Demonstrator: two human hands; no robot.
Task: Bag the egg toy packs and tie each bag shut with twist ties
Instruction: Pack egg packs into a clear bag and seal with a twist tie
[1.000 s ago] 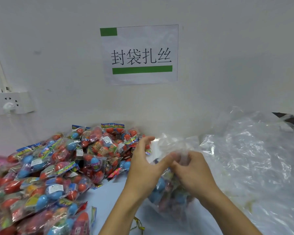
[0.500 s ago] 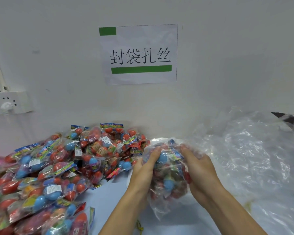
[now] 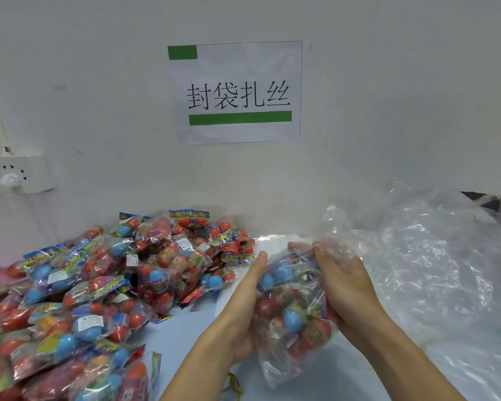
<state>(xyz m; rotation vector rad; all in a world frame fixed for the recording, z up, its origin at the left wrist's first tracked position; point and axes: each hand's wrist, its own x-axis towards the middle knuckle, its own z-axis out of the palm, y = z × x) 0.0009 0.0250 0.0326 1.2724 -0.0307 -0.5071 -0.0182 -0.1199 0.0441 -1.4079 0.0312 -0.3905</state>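
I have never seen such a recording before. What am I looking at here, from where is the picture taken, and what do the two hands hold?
There is no machine here: a person works with bare hands. The single picture comes from a camera worn on the person's head, looking forward and down. The left hand and the right hand hold a clear plastic bag between them, filled with red and blue egg toy packs. To the left, a big pile of egg toy packs lies on the table. To the right lies a heap of empty clear bags. Near the bottom edge, something thin and yellowish may be twist ties. A paper sign hangs on the wall.
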